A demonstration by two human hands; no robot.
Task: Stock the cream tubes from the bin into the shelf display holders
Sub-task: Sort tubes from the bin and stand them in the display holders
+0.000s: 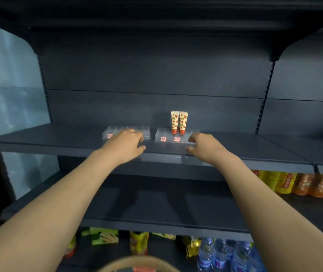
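Nearest, far below the tube holder, the curved rim of a tan woven bin (pixel 137 259) shows at the bottom edge; its contents are too blurred to make out. Below the tube holder and to its right stand clear plastic water bottles with blue labels (pixel 221 256). Below and to its left lie green and yellow snack packets (pixel 103 235).

Both bare forearms reach up to the dark grey metal shelf (pixel 58 138) that carries the tube holder. The left hand (pixel 126 146) rests on the front of a second clear plastic display holder (pixel 146 132) just left of the tube holder, fingers loosely bent, thumb apart. The right hand (pixel 203 146) is at the tube holder's front right corner, fingers curled; whether it pinches the corner I cannot tell. Neither hand holds a tube.

The tube holder (pixel 168 134), clear plastic with red price labels (pixel 163 138) on its front, holds two cream tubes printed with strawberries (pixel 179 122). They stand upright in its rear row, red caps down, touching side by side.
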